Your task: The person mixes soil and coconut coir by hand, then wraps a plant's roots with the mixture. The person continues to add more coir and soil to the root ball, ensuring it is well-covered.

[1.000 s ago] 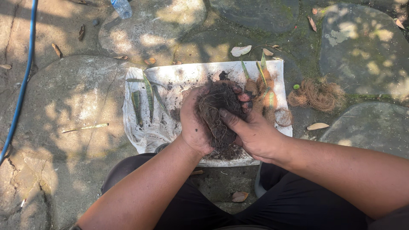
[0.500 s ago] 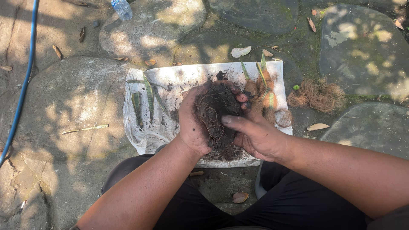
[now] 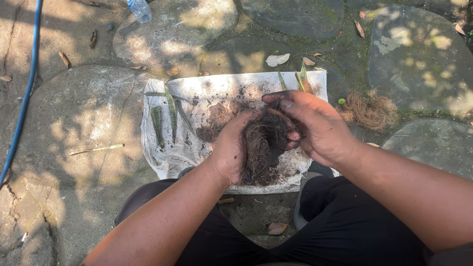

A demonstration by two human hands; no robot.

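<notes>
Since a second earlier, right hand slid up over the top of the root ball; left hand stayed cupped on its side. Both grips were closed around the clump, held low over the white sheet on the stone paving. Sheet carried spilled soil and cut green leaves. Clump looked light, soft, crumbly, likely to shed dirt; best cradled from below. Loose fibre tuft lay on the stones, apart. Plastic bottle stood farther off.

A garden yard: mossy paving stones, fallen leaves, a blue hose
</notes>
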